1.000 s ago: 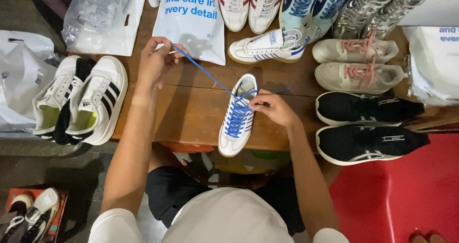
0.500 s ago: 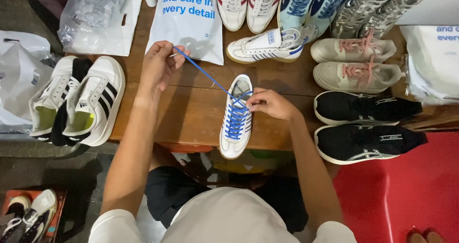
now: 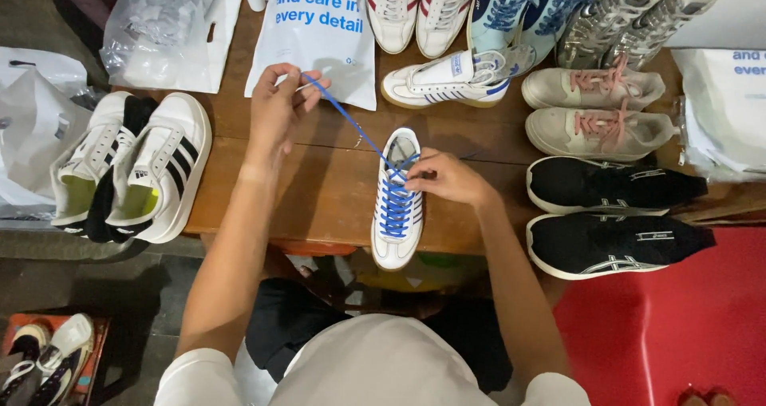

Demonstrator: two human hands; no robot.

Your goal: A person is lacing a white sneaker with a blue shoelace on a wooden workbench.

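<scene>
A white sneaker (image 3: 396,238) with blue laces lies on the wooden table (image 3: 319,190), toe toward me. My left hand (image 3: 275,106) pinches the free end of the blue lace (image 3: 347,118) and holds it taut, up and to the left. My right hand (image 3: 447,176) rests on the upper eyelets of the sneaker, fingers closed on the lace there. Its matching white sneaker (image 3: 447,80) lies on its side just beyond.
White sneakers with black stripes (image 3: 132,166) sit at the left edge. Black sneakers (image 3: 614,214), beige ones with pink laces (image 3: 594,110), and several more pairs line the right and back. A white printed bag (image 3: 319,31) and a clear plastic bag (image 3: 167,27) lie at the back left.
My left hand has shifted slightly right and nearer with the lace end, keeping it taut. My right hand stays on the sneaker's eyelets.
</scene>
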